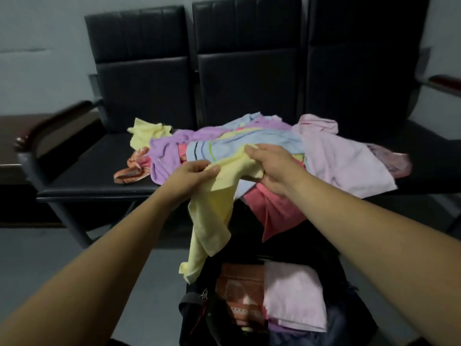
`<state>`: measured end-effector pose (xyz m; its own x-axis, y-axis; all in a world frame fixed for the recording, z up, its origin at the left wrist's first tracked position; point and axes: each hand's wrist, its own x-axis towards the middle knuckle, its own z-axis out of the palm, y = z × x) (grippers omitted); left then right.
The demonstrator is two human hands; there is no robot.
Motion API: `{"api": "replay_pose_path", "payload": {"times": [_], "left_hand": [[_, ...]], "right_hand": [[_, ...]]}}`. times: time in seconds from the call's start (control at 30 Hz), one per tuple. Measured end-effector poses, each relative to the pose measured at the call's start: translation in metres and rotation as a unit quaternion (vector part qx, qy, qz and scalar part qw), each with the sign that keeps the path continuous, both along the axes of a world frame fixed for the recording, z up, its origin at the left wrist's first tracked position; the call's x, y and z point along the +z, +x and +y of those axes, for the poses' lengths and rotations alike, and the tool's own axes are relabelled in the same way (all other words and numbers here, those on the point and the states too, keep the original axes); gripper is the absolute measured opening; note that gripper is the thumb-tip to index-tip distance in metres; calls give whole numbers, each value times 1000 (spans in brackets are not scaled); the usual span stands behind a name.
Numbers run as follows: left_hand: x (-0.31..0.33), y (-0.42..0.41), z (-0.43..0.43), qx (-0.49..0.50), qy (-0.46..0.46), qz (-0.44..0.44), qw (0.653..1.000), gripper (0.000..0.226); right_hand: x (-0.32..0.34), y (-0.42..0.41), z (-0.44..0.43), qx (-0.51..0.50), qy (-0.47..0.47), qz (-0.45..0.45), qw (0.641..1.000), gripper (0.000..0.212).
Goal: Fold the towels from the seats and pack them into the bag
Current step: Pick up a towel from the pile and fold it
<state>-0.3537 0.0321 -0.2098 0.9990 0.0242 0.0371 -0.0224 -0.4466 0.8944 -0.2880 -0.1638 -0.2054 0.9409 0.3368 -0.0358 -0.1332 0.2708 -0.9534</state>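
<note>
A pale yellow towel (214,216) hangs from both hands in front of the seats. My left hand (192,178) pinches its upper edge on the left. My right hand (272,168) grips the same edge on the right, fingers curled round the cloth. Behind them a heap of towels (249,143) in purple, blue, pink and red lies on the black seats (99,171). Below, an open black bag (197,308) holds a folded orange towel (239,288) and a folded pink towel (294,293).
Another yellow towel (147,133) and an orange patterned one (132,168) lie on the left seat. A wooden armrest (55,123) sticks out at the left, another at the far right (446,82). Grey floor (50,258) surrounds the bag.
</note>
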Motion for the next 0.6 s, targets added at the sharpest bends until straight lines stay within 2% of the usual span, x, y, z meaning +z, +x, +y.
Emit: {"api": "replay_pose_path", "payload": {"times": [0.07,0.1,0.17,0.2,0.27,0.33,0.4,0.43,0.47,0.5,0.53,0.57,0.6], "left_hand": [[28,-10,-17,26,48,-71,996,30],[41,-14,-24,26,85,-109,990,37],[60,-20,-37,2,198,-160,967,69],[67,-20,-42,-3,259,-172,950,76],[78,-16,-47,33,320,-183,929,61],[90,-13,-50,97,322,-203,920,35],[99,-11,-47,130,291,-222,921,20],[104,-11,-45,137,273,-224,926,15],[109,-12,-43,138,257,-216,932,11],[114,-12,-43,133,245,-209,937,10],[119,-11,-42,126,238,-204,941,10],[125,-10,-43,116,233,-205,944,11],[133,-10,-46,109,228,-208,945,13]], "right_hand": [[34,-5,-9,-18,-19,-38,999,13],[51,-8,-15,-36,-28,-56,997,13],[82,-12,-27,-78,-21,-89,993,12],[95,-14,-34,-95,-11,-102,990,13],[115,-14,-48,-121,-1,-106,987,16],[126,-14,-63,-161,8,-90,983,11],[130,-15,-78,-184,31,-93,978,10],[133,-19,-86,-175,30,-109,978,22],[132,-21,-95,-153,-9,-135,979,38],[132,-25,-105,-132,-116,-184,967,55],[131,-28,-113,-107,-280,-242,923,65],[127,-31,-119,-87,-439,-300,843,67],[125,-30,-125,-77,-543,-354,758,55]]}}
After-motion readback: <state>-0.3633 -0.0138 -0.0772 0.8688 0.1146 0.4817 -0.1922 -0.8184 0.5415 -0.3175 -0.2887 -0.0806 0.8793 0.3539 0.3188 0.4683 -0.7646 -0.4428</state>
